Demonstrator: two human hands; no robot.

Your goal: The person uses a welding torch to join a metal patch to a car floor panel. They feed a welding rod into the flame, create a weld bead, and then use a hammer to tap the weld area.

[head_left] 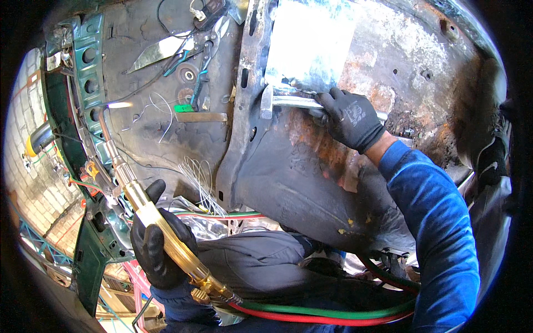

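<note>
My left hand (161, 244), in a black glove, is closed around a brass gas torch (161, 222). The torch slants up and left, and a small bright flame (119, 105) burns at its bent tip. Green and red hoses run from its lower end toward the right. In my right hand (350, 119), also gloved in black, is the silver handle of a hammer (294, 101). The hammer's head (266, 102) lies at a raised metal rib (244, 105). Just above the hammer is a shiny sheet metal patch (311, 44) on the rusty car floor (383, 55).
Left of the rib lie snips (206, 53), a grinding disc (187, 73), a green piece (182, 108), a flat metal strip (202, 117) and a tangle of thin wire (200, 180). The hoses (333, 317) cross below my legs. A dark green body frame (64, 111) bounds the left side.
</note>
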